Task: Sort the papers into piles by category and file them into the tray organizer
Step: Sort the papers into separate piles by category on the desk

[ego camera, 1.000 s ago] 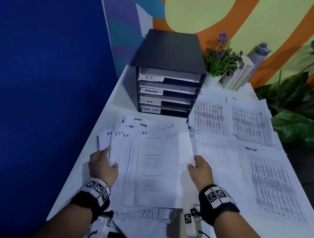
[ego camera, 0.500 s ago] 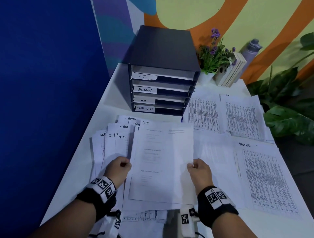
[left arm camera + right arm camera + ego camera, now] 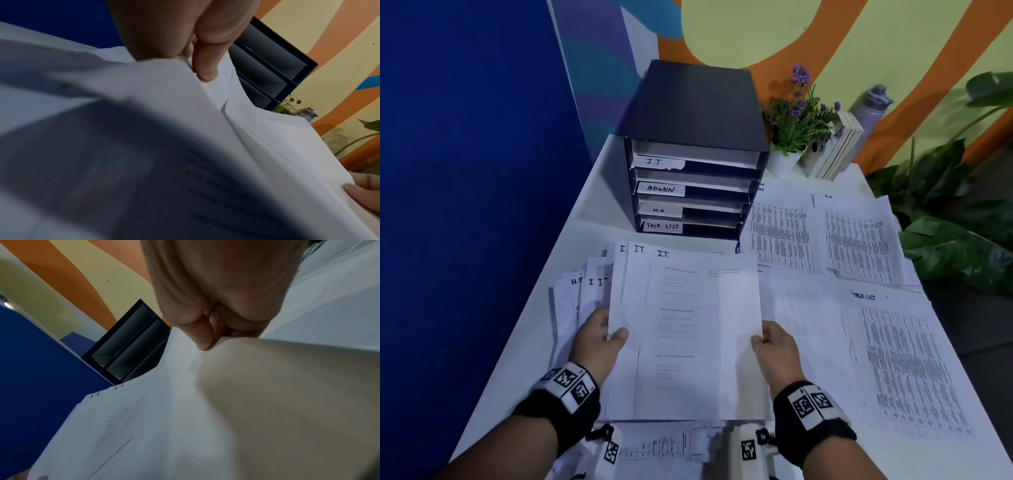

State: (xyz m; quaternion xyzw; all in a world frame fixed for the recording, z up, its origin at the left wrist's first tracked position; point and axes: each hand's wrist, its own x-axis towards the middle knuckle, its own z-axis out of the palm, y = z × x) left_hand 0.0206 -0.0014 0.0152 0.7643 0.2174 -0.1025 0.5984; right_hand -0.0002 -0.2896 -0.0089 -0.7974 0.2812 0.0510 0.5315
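Note:
Both hands hold a stack of I.T. papers [image 3: 688, 329] above the table's front middle. My left hand [image 3: 599, 339] grips its left edge, thumb on top. My right hand [image 3: 774, 346] pinches its right edge. The wrist views show the same stack of I.T. papers [image 3: 257, 146] [image 3: 144, 418] with a thumb pressed on it. More sheets marked H.R and I.T. [image 3: 578, 294] lie under the stack at the left. The dark tray organizer [image 3: 695, 150] stands behind, its four slots labelled I.T., ADMIN, H.R and TASK LIST.
Printed table sheets [image 3: 856, 236] and a TASK LIST pile [image 3: 907, 363] cover the table's right side. A potted plant [image 3: 798, 123], books [image 3: 835, 147] and a bottle [image 3: 873, 106] stand at the back right. A blue wall panel [image 3: 465, 171] borders the left.
My left hand went from the loose sheets' left edge to gripping the I.T. stack. The stack was gathered and squared, and now hangs lifted between both hands.

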